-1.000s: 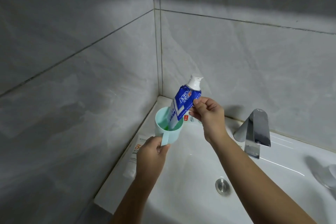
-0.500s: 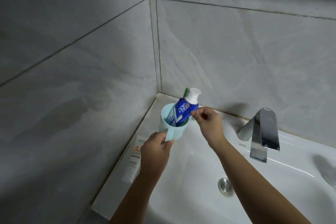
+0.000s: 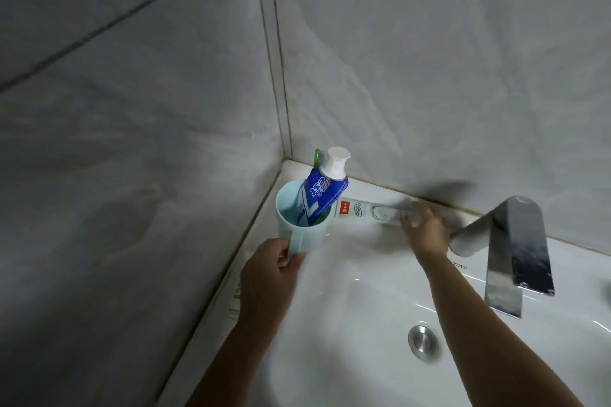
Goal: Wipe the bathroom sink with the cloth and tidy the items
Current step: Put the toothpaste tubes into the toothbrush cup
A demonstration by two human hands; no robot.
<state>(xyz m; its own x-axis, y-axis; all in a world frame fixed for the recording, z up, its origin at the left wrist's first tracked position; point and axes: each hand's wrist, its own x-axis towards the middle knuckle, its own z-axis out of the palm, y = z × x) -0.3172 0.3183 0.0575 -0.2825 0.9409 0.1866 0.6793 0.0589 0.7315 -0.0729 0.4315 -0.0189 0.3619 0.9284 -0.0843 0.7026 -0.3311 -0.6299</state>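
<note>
Mint-green cup (image 3: 291, 208) sits in your left hand (image 3: 267, 277), held by its handle, blue toothpaste (image 3: 319, 195) standing inside, ready for more. Your right hand (image 3: 426, 231) lies on the white tube (image 3: 360, 210) on the sink ledge (image 3: 373, 195) (grip blurred, can't tell), probably collecting it.

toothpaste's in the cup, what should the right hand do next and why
Probably grip the white tube lying on the back ledge of the sink and lift it toward the cup that the left hand holds by its handle: the right hand is at the tube's end.
</note>
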